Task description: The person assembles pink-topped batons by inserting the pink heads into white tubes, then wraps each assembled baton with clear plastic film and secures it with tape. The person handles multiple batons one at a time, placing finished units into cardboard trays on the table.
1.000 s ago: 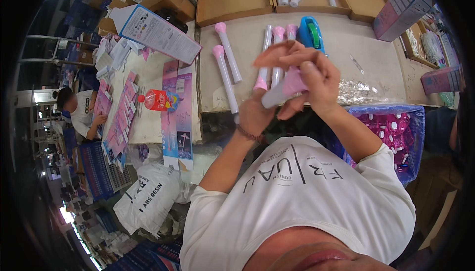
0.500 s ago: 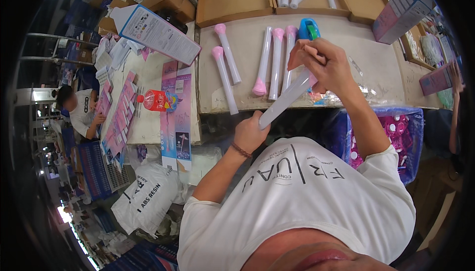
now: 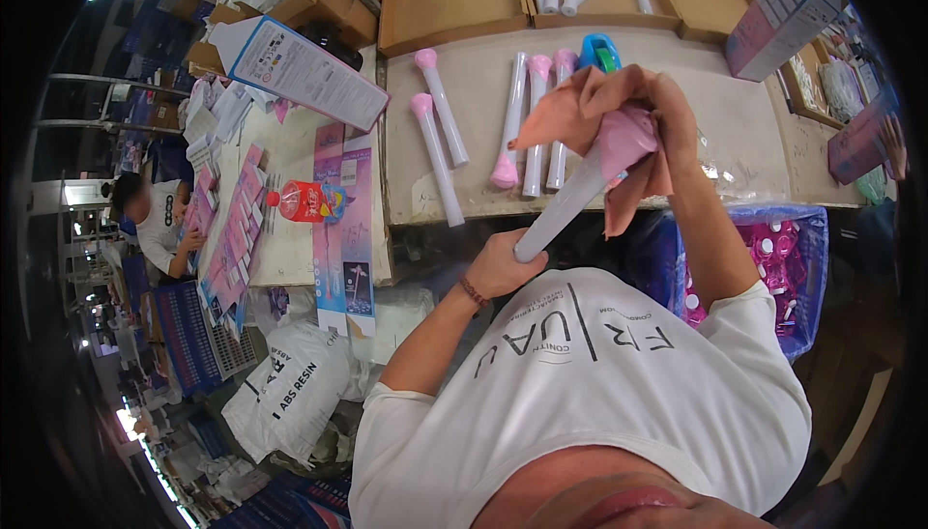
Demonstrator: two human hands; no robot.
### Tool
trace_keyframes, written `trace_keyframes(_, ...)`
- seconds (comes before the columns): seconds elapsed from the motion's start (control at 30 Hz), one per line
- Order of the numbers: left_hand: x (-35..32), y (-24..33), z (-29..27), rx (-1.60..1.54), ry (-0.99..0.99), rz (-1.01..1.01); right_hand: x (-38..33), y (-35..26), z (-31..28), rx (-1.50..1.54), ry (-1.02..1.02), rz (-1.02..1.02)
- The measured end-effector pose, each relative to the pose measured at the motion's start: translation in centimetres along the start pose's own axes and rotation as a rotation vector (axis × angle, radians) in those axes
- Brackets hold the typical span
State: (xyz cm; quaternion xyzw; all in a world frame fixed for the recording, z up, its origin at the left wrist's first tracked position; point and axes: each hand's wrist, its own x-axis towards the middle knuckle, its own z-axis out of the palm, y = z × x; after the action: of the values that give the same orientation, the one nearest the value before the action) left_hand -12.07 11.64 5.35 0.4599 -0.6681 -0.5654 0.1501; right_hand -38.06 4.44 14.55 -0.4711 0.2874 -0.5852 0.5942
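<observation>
My left hand [image 3: 503,264] is closed round the lower end of a white tube with a pink head [image 3: 568,204], which slants up to the right in front of the table edge. At its upper end my right hand [image 3: 675,123] grips an orange-brown cloth [image 3: 580,102], spread open around the pink head. My right fingers are partly hidden behind the cloth. Beyond lie several similar pink-headed white tubes [image 3: 512,121] on the table, one with its head toward me. Two more tubes [image 3: 440,167] lie to the left. A blue and green tape dispenser [image 3: 599,50] stands behind the cloth.
Cardboard trays [image 3: 454,7] line the table's back, one holding more tubes. A printed box [image 3: 307,70] and a red-labelled bottle [image 3: 302,201] are on the left. To the right is a blue-lined bin [image 3: 807,283] of pink items. A co-worker [image 3: 155,215] is at far left.
The cloth has been opened out from a bunch in my right hand and now spreads around the tube's pink head. My left hand and the tube's lower end have shifted slightly down and right.
</observation>
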Motion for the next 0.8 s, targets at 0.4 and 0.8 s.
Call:
trace_keyframes(0.4, 3.6, 6.0, 0.2, 0.120, 0.113, 0.287, -0.1, 3.9, 5.6, 0.069, 0.262, -0.142)
trace_keyframes(0.8, 3.0, 5.4, -6.7, 0.039, -0.045, 0.009, -1.2, 7.1, 4.3, -0.320, 0.073, 0.267)
